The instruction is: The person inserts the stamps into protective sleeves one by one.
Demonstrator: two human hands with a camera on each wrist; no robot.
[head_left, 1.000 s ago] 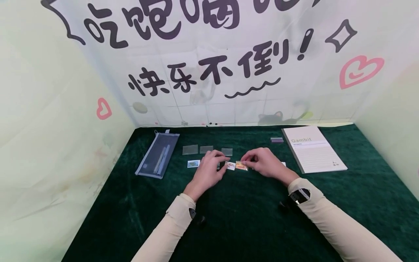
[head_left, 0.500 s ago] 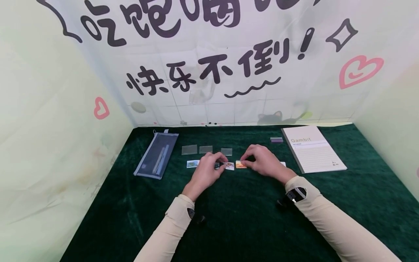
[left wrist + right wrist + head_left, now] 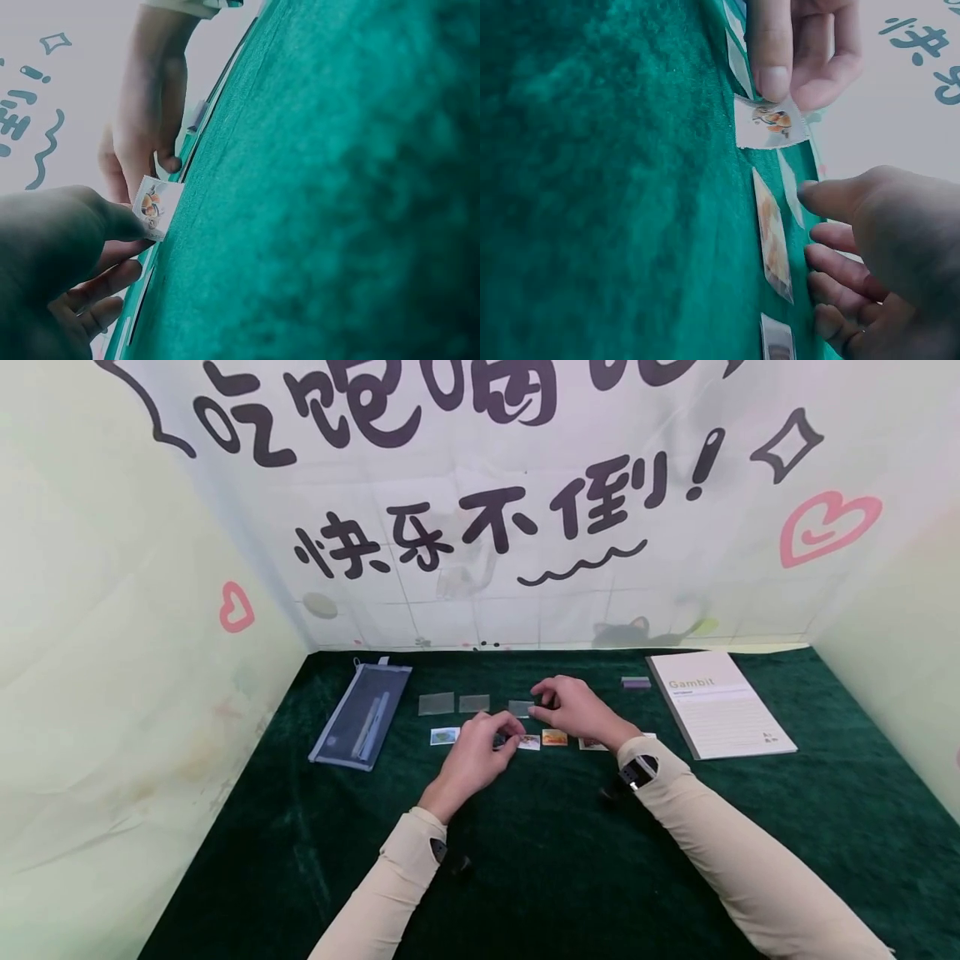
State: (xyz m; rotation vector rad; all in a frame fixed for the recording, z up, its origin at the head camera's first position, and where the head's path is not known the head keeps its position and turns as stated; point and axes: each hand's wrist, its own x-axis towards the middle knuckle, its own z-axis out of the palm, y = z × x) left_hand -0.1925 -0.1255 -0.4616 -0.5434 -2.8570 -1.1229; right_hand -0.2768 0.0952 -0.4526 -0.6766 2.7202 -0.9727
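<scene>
one stamp [image 3: 161, 204] is pinched by the left hand [image 3: 477, 753] toward the far edge of the table [image 3: 540, 860]; the right hand [image 3: 577, 710], parted, empty, beside a clear sleeve [image 3: 519, 709], should lift that edge-first.

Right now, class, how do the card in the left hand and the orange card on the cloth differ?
The held card is tilted up, pinched by the left hand; the orange card lies flat on the green cloth. The held card has a whitish ground; the orange card is mostly orange. Both are small and printed.
</scene>
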